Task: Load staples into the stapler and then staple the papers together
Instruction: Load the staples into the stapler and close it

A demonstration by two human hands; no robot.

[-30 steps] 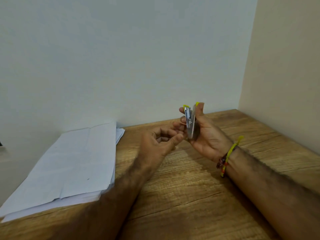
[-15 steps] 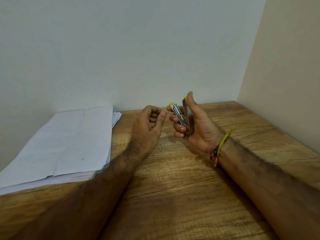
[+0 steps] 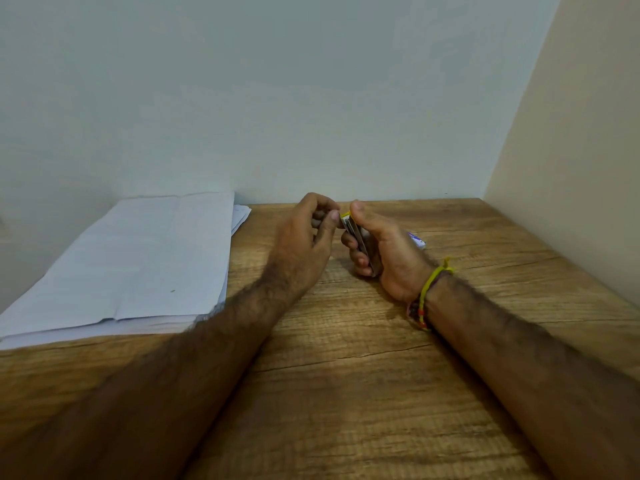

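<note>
A small metal stapler (image 3: 356,237) with yellow trim sits upright in my right hand (image 3: 384,258), thumb on top and fingers wrapped around its front. My left hand (image 3: 304,244) is just left of it, fingers curled, with the thumb and fingertips touching the stapler's yellow top end. Whether staples lie between those fingers is hidden. A thick stack of white papers (image 3: 138,265) lies on the wooden table (image 3: 363,393) at the left, apart from both hands.
A small white and purple box (image 3: 417,240) peeks out behind my right hand on the table. A pale wall runs along the table's back edge and a beige wall along its right edge. Thread bands circle my right wrist.
Both hands have come lower, toward the table. My left hand moved right to reach the stapler's top, and the stapler's two parts now sit closer together.
</note>
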